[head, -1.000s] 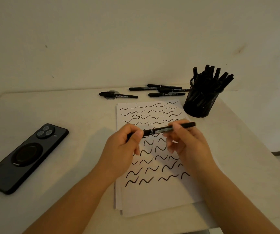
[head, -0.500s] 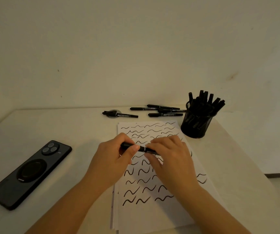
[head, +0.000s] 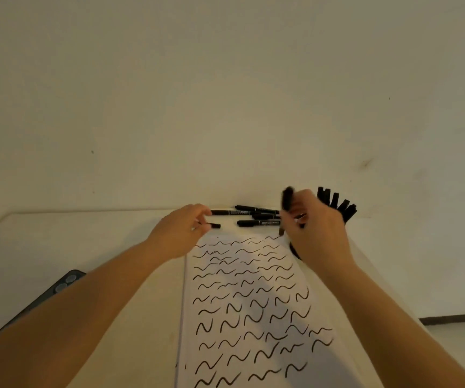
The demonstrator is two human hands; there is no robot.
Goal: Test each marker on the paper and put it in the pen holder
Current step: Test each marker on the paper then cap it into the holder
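A: Marker [head: 287, 198] is in the right hand [head: 314, 233], blurred, its top end poking up above the fingers, just left of the pen holder [head: 337, 204]. Fingers are curled round it. The holder is mostly hidden behind that hand; only the tops of the markers already stored in it show.

B: Left hand?

A: Left hand [head: 182, 229] is at the loose markers [head: 256, 217] at the far edge of the table [head: 85, 236], beyond the paper [head: 253, 303]. Fingers are curled around one end of a marker; a short black tip [head: 215, 226] sticks out from under them.

B: Risks?

A: Holder looks full, so the new marker could jam against the stored ones or bounce out. The right hand blocks any view of the rim, so aiming is blind from this camera. A hard push could tip the holder. Both hands are working at once, so the left could scatter the loose pile or roll one off the back edge.

B: Cap on?

A: Can't tell, too blurred. If it's off, expect ink on the fingers or a dried tip.

B: Any readable text?

A: No. The loose markers have pale label bands with print, but it's too small to read. The paper carries only squiggles. No brand is visible on the phone [head: 63, 284] at the left.
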